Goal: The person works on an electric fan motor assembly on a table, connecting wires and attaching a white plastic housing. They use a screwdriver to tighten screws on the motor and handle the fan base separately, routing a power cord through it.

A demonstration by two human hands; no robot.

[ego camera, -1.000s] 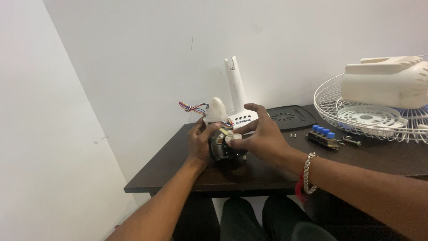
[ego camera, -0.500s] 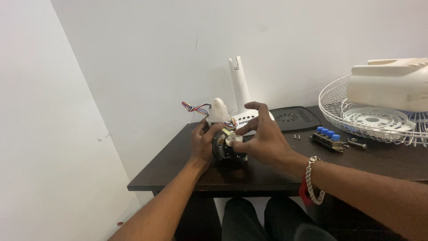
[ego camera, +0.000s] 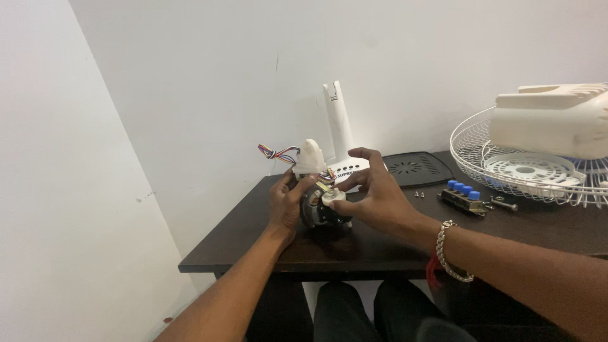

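A fan motor (ego camera: 315, 210) with a dark round body sits on the dark wooden table (ego camera: 380, 244). A white plastic housing piece (ego camera: 310, 157) stands on top of it, and coloured wires (ego camera: 276, 152) trail out to the left. My left hand (ego camera: 285, 202) grips the motor from its left side. My right hand (ego camera: 372, 195) holds the motor's right side, thumb and fingers around a small white round part (ego camera: 332, 197) at the front.
Behind the motor stands a white fan base with an upright neck (ego camera: 339, 130). A black vented cover (ego camera: 417, 168) lies behind my right hand. To the right are a switch block with blue buttons (ego camera: 464, 195), loose screws (ego camera: 420, 193), a wire fan guard (ego camera: 531, 176) and a cream motor cover (ego camera: 551, 120).
My hands stay on the motor. My right-hand fingers have shifted slightly around the white part; the camera view has drifted a little.
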